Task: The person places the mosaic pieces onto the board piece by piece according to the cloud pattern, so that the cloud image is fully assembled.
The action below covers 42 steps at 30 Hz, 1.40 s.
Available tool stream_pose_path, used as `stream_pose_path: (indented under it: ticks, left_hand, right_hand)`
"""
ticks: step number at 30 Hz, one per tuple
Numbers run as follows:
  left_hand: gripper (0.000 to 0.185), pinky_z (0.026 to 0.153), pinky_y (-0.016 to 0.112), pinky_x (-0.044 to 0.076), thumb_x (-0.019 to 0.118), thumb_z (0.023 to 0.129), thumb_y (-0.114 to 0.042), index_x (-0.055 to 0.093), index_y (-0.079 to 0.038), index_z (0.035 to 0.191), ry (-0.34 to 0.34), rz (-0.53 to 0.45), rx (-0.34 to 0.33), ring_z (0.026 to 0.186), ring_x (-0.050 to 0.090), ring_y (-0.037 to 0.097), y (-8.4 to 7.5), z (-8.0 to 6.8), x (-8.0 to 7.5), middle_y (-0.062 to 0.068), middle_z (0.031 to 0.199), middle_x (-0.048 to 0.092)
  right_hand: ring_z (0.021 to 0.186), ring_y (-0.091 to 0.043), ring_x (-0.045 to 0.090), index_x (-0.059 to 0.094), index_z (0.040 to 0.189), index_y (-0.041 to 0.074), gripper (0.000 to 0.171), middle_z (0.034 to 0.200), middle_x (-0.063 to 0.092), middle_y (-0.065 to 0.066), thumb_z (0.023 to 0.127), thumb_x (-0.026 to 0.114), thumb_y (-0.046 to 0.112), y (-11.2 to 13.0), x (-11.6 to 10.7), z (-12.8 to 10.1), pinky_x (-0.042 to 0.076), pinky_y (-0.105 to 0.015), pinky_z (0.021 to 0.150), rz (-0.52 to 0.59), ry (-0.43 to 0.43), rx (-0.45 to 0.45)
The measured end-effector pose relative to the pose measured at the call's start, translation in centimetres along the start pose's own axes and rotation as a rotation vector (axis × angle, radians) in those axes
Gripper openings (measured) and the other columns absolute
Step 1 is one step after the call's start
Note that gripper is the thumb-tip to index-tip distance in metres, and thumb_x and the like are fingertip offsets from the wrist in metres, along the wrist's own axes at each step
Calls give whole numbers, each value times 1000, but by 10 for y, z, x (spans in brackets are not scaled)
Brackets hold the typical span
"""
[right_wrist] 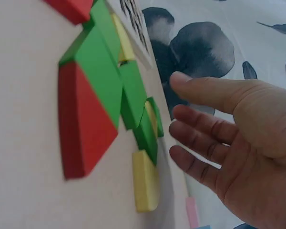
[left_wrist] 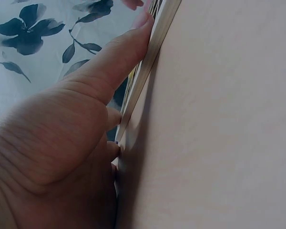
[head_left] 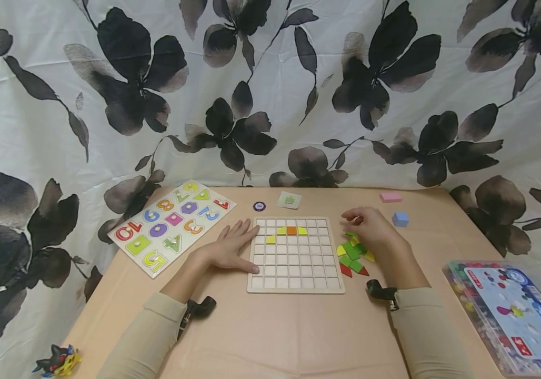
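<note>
My left hand (head_left: 228,247) rests at the left edge of a pale gridded board (head_left: 299,263), fingers spread; in the left wrist view the thumb (left_wrist: 128,45) lies along the board's edge. The grid holds an orange tile (head_left: 291,230) with a yellow tile (head_left: 282,230) on its left, another (head_left: 302,230) on its right, and a further yellow tile (head_left: 270,240) lower left. Just beyond the loose pile of green tiles (head_left: 352,251), red tiles (head_left: 345,269) and yellow ones hovers my right hand (head_left: 365,226). In the right wrist view its fingers are loosely bent, with nothing between them.
A white number-and-shape puzzle board (head_left: 173,254) lies at the left. Behind the grid are a round disc (head_left: 259,206) and a small card (head_left: 289,200). A pink block (head_left: 390,197), a blue block (head_left: 400,219) and a plastic case (head_left: 517,316) are right; toy figures (head_left: 57,360) sit front left.
</note>
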State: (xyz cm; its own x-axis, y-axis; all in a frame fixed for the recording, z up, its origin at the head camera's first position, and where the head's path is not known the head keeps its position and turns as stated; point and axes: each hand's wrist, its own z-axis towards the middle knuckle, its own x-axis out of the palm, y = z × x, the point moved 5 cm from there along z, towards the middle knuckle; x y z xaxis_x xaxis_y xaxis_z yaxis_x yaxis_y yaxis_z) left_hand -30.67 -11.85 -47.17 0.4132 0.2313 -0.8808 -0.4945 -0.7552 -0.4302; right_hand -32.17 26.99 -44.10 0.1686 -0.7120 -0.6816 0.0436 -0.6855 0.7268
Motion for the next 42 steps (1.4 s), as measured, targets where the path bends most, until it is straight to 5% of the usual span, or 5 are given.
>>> stream_pose_path:
  ticks: [8, 15, 22, 28, 42]
  left_hand:
    - [123, 129, 60, -8, 74, 79, -75, 12, -18, 169, -1, -2, 4, 163, -10, 36, 0, -1, 0, 15, 176, -7]
    - [123, 129, 59, -8, 74, 79, -74, 12, -18, 169, 1, -4, -2, 163, -11, 35, 0, -2, -1, 15, 176, -6]
    - [123, 129, 59, -9, 75, 79, -74, 13, -19, 169, 1, -8, -1, 163, -11, 35, 0, -1, 0, 14, 176, -7]
    - [122, 129, 59, -9, 74, 79, -74, 12, -19, 169, 3, -7, -3, 163, -12, 35, 1, -1, 0, 14, 176, -7]
    - [122, 129, 59, -9, 74, 80, -75, 12, -19, 169, 7, -4, -5, 163, -11, 35, 0, -1, -1, 14, 176, -7]
  right_hand:
    - [103, -31, 60, 74, 119, -1, 25, 114, 70, -18, 96, 73, 9, -11, 4, 3, 54, -41, 92, -121, 38, -73]
    - [93, -29, 60, 74, 107, 5, 14, 100, 70, -12, 93, 76, 7, -12, 3, 6, 53, -33, 80, -132, -3, -112]
    - [84, -27, 58, 72, 107, 2, 14, 92, 65, -14, 94, 75, 4, -6, 2, 5, 53, -27, 64, 11, -70, -104]
    - [97, -30, 54, 70, 121, 1, 24, 108, 64, -15, 98, 71, 7, 8, 11, 5, 57, -27, 73, 255, -62, -57]
    - [92, -25, 63, 70, 126, -1, 31, 105, 70, -13, 95, 73, 5, 59, 46, 13, 55, -18, 78, 232, 30, -258]
